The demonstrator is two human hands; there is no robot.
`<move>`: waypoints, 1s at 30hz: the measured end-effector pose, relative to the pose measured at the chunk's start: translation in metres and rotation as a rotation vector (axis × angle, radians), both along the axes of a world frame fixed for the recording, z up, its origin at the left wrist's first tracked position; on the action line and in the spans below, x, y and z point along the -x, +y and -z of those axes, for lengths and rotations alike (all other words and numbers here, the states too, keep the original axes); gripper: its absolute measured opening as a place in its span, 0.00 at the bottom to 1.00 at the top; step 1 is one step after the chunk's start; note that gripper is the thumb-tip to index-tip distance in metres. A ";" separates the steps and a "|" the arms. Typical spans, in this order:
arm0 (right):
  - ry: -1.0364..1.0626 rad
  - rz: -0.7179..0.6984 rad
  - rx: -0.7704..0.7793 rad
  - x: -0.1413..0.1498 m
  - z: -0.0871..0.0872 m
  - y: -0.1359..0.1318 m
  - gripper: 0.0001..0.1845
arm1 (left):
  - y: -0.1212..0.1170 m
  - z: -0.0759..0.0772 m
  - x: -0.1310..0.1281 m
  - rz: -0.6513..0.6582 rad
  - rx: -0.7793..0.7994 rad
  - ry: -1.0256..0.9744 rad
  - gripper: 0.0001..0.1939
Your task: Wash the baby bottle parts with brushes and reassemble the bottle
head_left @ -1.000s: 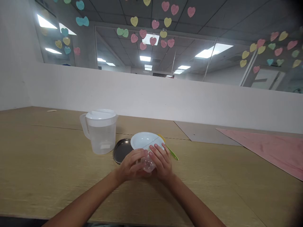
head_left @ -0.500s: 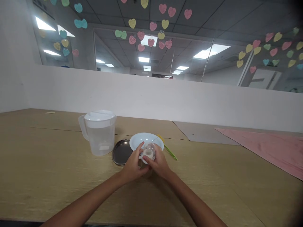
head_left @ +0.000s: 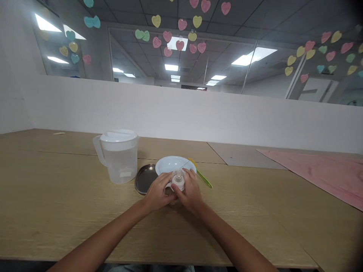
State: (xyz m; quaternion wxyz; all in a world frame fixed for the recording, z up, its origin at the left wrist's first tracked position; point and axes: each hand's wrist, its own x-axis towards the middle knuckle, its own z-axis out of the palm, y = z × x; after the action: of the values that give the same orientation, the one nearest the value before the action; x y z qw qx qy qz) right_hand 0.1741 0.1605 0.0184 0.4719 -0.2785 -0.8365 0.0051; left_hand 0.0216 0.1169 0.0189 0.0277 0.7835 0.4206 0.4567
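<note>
Between my two hands is a clear baby bottle (head_left: 178,181) with a white collar and a see-through teat, its top tilted toward me. My left hand (head_left: 157,193) wraps round its left side, near a pale handle-like part. On the other side my right hand (head_left: 192,192) grips it, thumb on the white collar. My fingers hide much of the bottle's body. Just behind stands a white bowl (head_left: 167,163), with a thin straight item lying across its inside.
Left of the bowl lies a round dark metal tray (head_left: 144,178). A lidded clear pitcher (head_left: 121,160) stands farther left. A green and yellow long-handled tool (head_left: 204,179) lies right of the bowl. A pink sheet (head_left: 326,173) covers the far right of the wooden table (head_left: 249,215).
The bottle has turned in my hands: a clear rounded part faced me earlier, and now the white collar and teat do. My right hand has shifted from over its top to its side.
</note>
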 end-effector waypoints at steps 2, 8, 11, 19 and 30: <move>0.004 0.027 -0.014 0.001 0.001 -0.001 0.19 | 0.000 -0.002 0.000 -0.004 0.000 -0.008 0.26; 0.010 0.047 0.011 0.001 0.004 -0.003 0.18 | -0.001 -0.002 -0.001 -0.014 0.009 -0.014 0.24; 0.020 -0.038 0.054 -0.001 0.005 0.001 0.19 | -0.001 0.002 -0.001 -0.031 0.020 0.027 0.23; 0.281 -0.185 0.086 -0.012 -0.006 0.010 0.23 | 0.002 0.011 0.001 -0.060 0.006 0.077 0.37; 0.119 -0.134 0.170 -0.012 -0.013 0.002 0.21 | 0.000 0.005 0.001 -0.069 0.077 0.111 0.27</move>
State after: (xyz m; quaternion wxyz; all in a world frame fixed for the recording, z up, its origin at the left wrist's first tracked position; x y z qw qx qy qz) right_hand 0.1856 0.1630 0.0309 0.4941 -0.2604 -0.8201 0.1240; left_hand 0.0209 0.1165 0.0142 0.0187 0.7909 0.4657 0.3965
